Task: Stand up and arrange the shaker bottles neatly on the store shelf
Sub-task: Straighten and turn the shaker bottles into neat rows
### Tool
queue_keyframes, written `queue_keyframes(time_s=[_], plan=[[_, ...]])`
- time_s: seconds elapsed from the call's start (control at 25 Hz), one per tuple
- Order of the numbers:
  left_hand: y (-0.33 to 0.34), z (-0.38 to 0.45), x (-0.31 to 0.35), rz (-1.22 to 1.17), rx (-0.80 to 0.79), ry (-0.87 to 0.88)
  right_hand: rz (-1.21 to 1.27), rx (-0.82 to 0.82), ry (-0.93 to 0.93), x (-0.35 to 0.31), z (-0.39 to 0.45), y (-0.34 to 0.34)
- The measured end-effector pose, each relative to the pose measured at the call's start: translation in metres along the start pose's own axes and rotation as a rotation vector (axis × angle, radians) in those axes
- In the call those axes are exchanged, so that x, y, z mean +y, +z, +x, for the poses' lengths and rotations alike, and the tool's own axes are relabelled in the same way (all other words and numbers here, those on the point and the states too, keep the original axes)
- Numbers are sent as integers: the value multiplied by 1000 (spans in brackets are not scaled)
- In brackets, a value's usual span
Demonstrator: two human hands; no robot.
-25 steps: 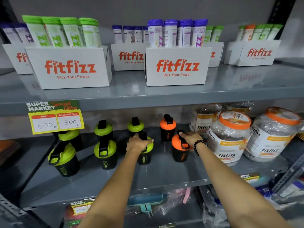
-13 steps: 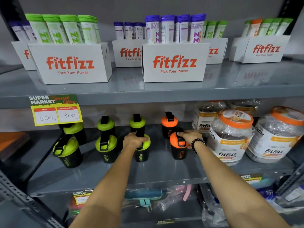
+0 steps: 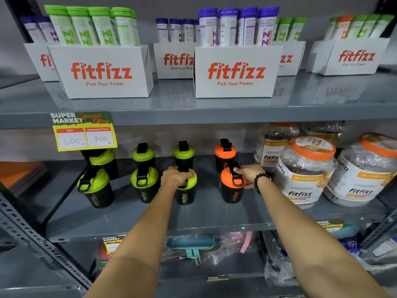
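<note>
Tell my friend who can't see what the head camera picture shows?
Two hands hold shaker bottles on a grey shelf: the left hand on a green-lidded bottle, the right hand on an orange-lidded bottle. Six more bottles stand around them in two rows, and big jars sit to the right.

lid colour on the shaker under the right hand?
Orange lid with a black flip cap, on a black body; right hand grips it. Head view.

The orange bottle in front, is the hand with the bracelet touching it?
Touching. The head view shows the right hand wrapped over the lid of the front orange bottle.
</note>
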State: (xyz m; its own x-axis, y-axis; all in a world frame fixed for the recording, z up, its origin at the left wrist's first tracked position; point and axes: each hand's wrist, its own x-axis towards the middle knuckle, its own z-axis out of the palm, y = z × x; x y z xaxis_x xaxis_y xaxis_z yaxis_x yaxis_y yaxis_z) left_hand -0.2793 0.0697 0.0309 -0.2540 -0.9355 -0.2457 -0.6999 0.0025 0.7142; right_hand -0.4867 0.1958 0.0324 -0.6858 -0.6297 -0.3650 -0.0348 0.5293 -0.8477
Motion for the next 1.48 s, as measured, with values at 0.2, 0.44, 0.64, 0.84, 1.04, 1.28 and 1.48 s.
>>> queue_keyframes(time_s=[0.2, 0.44, 0.64, 0.84, 1.04, 1.28, 1.48], plan=[[-2, -6, -2, -12, 11, 6, 37, 10, 9, 3, -4, 1], [-2, -7, -3, -22, 16, 10, 114, -2, 39, 3, -6, 2], [-2, -9, -2, -23, 13, 9, 106, 6, 41, 3, -8, 3], [-2, -10, -2, -19, 6, 12, 103, 14, 47, 3, -9, 2], [-3, -10, -2, -15, -6, 6, 7, 32, 14, 3, -9, 2], [-16, -12, 2, 42, 79, 166, -222, 309, -227, -22, -27, 17], [-59, -4, -5, -81, 295, 343, -162, 328, -471, -67, -48, 74]])
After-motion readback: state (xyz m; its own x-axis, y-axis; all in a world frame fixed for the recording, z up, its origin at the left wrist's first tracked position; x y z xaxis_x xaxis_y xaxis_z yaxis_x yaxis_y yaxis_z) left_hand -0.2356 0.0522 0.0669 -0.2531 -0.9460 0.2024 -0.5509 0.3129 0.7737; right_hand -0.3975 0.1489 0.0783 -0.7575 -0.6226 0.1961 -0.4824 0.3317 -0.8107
